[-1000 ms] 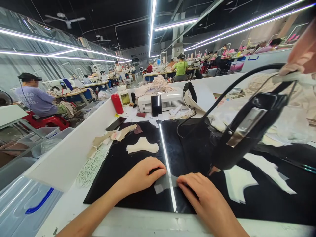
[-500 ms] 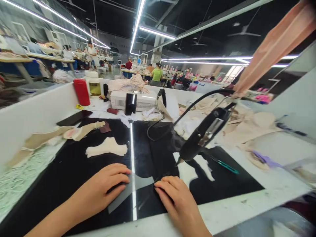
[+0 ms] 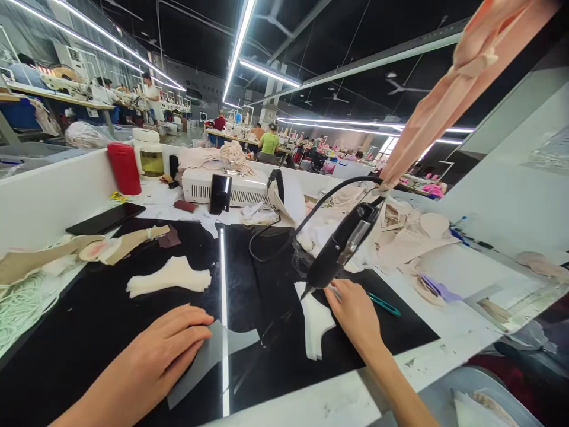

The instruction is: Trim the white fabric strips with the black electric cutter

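My left hand (image 3: 171,344) lies over a grey translucent curved sheet (image 3: 233,341) on the black board, its fingers together and laid flat. My right hand (image 3: 355,311) is at the right of a white stacked cut-out (image 3: 315,320); thumb and fingertips come together beside its upper edge, with a pale sliver between them too small to identify. Just above hangs a black pen-like tool (image 3: 338,246) with a pointed tip, tilted down toward the white cut-out. A second cream stacked cut-out (image 3: 171,277) lies farther left.
A teal cutter (image 3: 384,304) lies right of my right hand. Behind stand a vented white box (image 3: 202,187), a red container (image 3: 124,169) and a dark phone (image 3: 105,219). Beige fabric scraps (image 3: 400,234) cover the right back. A black cable (image 3: 311,207) loops over the board. Co-workers sit far off.
My right hand has left the grey sheet and moved right and away to the white cut-out under the tool. My left hand stays on the sheet. The view has shifted right.
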{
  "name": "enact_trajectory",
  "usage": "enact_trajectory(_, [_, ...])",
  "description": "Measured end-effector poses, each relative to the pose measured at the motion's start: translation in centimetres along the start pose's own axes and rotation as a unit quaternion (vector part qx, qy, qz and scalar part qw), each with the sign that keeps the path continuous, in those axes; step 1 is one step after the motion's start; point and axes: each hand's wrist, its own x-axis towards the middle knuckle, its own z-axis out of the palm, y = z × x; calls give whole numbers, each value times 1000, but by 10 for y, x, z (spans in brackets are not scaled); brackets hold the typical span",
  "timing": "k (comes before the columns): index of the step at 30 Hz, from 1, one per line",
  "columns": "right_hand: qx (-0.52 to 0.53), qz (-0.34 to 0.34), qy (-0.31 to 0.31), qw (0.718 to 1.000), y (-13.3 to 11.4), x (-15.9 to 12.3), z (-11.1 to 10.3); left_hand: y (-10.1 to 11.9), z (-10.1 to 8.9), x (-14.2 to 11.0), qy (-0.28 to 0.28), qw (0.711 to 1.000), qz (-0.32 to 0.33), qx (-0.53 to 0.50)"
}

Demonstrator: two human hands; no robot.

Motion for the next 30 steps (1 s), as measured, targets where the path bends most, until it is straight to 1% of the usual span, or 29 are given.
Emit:
enact_trajectory(4, [-29, 8, -45, 999, -4, 8, 7, 0, 0, 0, -5, 1000, -6, 5])
enact_trajectory(9, [-33, 19, -82, 996, -3, 7, 5, 1, 0, 0, -3, 1000, 0, 1])
enact_trajectory(15, [7, 48, -92, 995, 2, 7, 3, 3, 0, 3, 2, 1000, 15, 20])
enact_trajectory(20, [45, 79, -99, 991, 8, 9, 5, 3, -2, 6, 8, 999, 26, 26])
enact_trajectory(30, [112, 101, -87, 985, 9, 9, 9, 2, 0, 5, 15, 999, 30, 19])
